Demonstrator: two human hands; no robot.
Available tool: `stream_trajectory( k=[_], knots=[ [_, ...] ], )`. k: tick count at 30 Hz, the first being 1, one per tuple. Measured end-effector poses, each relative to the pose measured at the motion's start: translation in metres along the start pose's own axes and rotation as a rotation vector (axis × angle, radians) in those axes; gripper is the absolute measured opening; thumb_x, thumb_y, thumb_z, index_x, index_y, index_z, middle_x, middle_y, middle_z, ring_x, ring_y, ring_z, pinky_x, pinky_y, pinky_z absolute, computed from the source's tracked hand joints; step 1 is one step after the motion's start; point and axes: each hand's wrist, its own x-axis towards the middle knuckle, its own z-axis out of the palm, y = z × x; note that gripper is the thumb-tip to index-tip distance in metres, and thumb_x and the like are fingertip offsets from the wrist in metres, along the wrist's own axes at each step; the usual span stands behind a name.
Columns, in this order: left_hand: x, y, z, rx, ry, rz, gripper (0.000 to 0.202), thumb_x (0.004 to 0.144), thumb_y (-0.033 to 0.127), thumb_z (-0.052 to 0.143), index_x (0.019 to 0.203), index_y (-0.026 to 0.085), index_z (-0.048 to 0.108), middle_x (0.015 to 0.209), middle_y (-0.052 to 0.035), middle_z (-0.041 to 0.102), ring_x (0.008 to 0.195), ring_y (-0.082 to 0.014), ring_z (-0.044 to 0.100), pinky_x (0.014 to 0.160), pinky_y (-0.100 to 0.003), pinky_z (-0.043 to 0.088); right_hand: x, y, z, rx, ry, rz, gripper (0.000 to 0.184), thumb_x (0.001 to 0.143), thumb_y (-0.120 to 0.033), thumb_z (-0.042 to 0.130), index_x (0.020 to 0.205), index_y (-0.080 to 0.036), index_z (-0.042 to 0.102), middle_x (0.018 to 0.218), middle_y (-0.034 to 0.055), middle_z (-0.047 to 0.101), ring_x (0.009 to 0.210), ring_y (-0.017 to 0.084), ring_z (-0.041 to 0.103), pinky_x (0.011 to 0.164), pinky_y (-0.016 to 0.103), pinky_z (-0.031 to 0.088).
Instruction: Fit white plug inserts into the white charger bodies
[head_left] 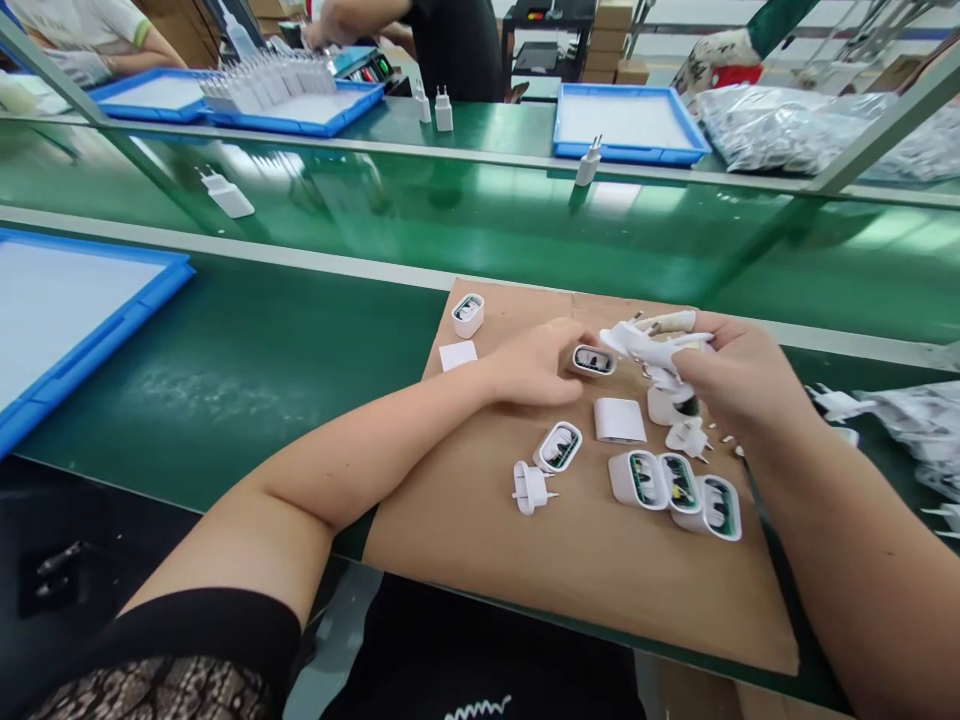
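Note:
My left hand (544,362) reaches over the cardboard sheet, its fingers closed at the left end of an open white charger housing (593,360) with a circuit board inside. My right hand (739,370) pinches several white plug pieces (652,345) with metal pins; their exact number is hidden by the fingers. Below the hands lie a blank white housing (619,420), a loose plug cap (688,438) and a row of open charger housings (679,485). Another open housing (559,446) touches a plug cap (531,488). One more housing (468,314) stands at the sheet's far left corner.
The cardboard sheet (570,580) covers part of the green bench. A blue-rimmed tray (172,275) is at left, plastic bags (919,430) at right. Beyond a rail, finished chargers (227,195) lie on a green belt (420,215). People (457,50) work across it.

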Motion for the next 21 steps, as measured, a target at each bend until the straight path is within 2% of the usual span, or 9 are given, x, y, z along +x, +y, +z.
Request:
stream_trajectory(
  k=[2, 4, 7, 9, 11, 13, 16, 18, 21],
  knots=[
    [0.002, 0.007, 0.007, 0.064, 0.017, -0.101, 0.065, 0.075, 0.051, 0.084, 0.128, 0.021, 0.061, 0.125, -0.0068, 0.064, 0.111, -0.026, 0.064, 0.09, -0.035, 0.053, -0.001, -0.002, 0.001, -0.077, 0.019, -0.028, 0.028, 0.06, -0.018, 0.07, 0.086, -0.02, 0.079, 0.071, 0.0042, 0.07, 0.049, 0.012, 0.046, 0.041, 0.024, 0.029],
    [0.006, 0.011, 0.016, 0.124, 0.084, -0.177, 0.063, 0.076, 0.065, 0.078, 0.121, 0.022, 0.063, 0.121, -0.006, 0.063, 0.109, -0.0257, 0.064, 0.087, -0.035, 0.053, -0.001, -0.003, 0.002, -0.12, 0.03, -0.048, 0.029, 0.06, -0.019, 0.069, 0.086, -0.021, 0.079, 0.076, 0.0043, 0.072, 0.051, 0.013, 0.049, 0.042, 0.025, 0.031],
    [0.011, 0.011, 0.022, 0.208, 0.141, -0.173, 0.038, 0.087, 0.051, 0.072, 0.108, 0.02, 0.065, 0.113, -0.0056, 0.064, 0.107, -0.0242, 0.062, 0.086, -0.035, 0.051, 0.0, -0.004, 0.001, -0.147, 0.038, -0.024, 0.034, 0.057, -0.02, 0.067, 0.089, -0.021, 0.079, 0.075, 0.0036, 0.071, 0.051, 0.013, 0.048, 0.042, 0.025, 0.032],
    [0.009, 0.008, 0.019, 0.25, 0.125, -0.126, 0.029, 0.083, 0.039, 0.074, 0.103, 0.02, 0.065, 0.11, -0.006, 0.066, 0.109, -0.0265, 0.06, 0.089, -0.037, 0.051, 0.0, -0.003, 0.001, -0.156, 0.026, -0.004, 0.039, 0.055, -0.019, 0.066, 0.091, -0.02, 0.079, 0.07, 0.0023, 0.069, 0.049, 0.012, 0.045, 0.042, 0.025, 0.03],
    [0.005, 0.004, 0.015, 0.235, 0.085, -0.061, 0.031, 0.078, 0.03, 0.076, 0.105, 0.019, 0.064, 0.111, -0.0062, 0.067, 0.112, -0.0291, 0.057, 0.093, -0.04, 0.051, 0.0, -0.002, 0.001, -0.139, 0.01, -0.015, 0.043, 0.054, -0.019, 0.065, 0.094, -0.02, 0.079, 0.069, 0.0016, 0.069, 0.049, 0.012, 0.045, 0.042, 0.024, 0.029],
    [0.001, -0.001, 0.012, 0.162, 0.064, 0.002, 0.048, 0.074, 0.024, 0.078, 0.119, 0.02, 0.061, 0.122, -0.0078, 0.065, 0.121, -0.0307, 0.053, 0.101, -0.044, 0.049, -0.001, -0.002, 0.001, -0.132, -0.001, -0.041, 0.044, 0.055, -0.02, 0.065, 0.096, -0.021, 0.08, 0.072, 0.0018, 0.071, 0.05, 0.012, 0.047, 0.043, 0.024, 0.03],
    [0.001, -0.01, 0.015, 0.004, 0.177, -0.019, 0.067, 0.07, 0.026, 0.085, 0.13, 0.017, 0.056, 0.137, -0.0135, 0.057, 0.132, -0.0316, 0.048, 0.11, -0.047, 0.045, -0.005, -0.004, 0.002, -0.19, 0.028, -0.067, 0.039, 0.059, -0.021, 0.066, 0.095, -0.022, 0.08, 0.075, 0.002, 0.072, 0.051, 0.013, 0.047, 0.044, 0.026, 0.03],
    [0.004, -0.016, 0.019, -0.14, 0.21, -0.04, 0.059, 0.075, 0.025, 0.083, 0.127, 0.016, 0.058, 0.134, -0.0139, 0.059, 0.125, -0.029, 0.054, 0.107, -0.045, 0.047, -0.007, -0.004, 0.002, -0.25, 0.056, -0.078, 0.037, 0.062, -0.022, 0.067, 0.096, -0.023, 0.08, 0.076, 0.0022, 0.072, 0.052, 0.015, 0.05, 0.045, 0.028, 0.032],
    [0.01, -0.023, 0.025, -0.38, 0.107, 0.018, 0.049, 0.083, 0.014, 0.071, 0.13, 0.019, 0.06, 0.127, -0.0086, 0.066, 0.11, -0.0212, 0.064, 0.1, -0.039, 0.051, -0.006, -0.001, 0.002, -0.341, 0.081, -0.146, 0.037, 0.064, -0.023, 0.068, 0.099, -0.023, 0.08, 0.079, 0.0034, 0.073, 0.057, 0.019, 0.057, 0.048, 0.03, 0.037]
  ],
)
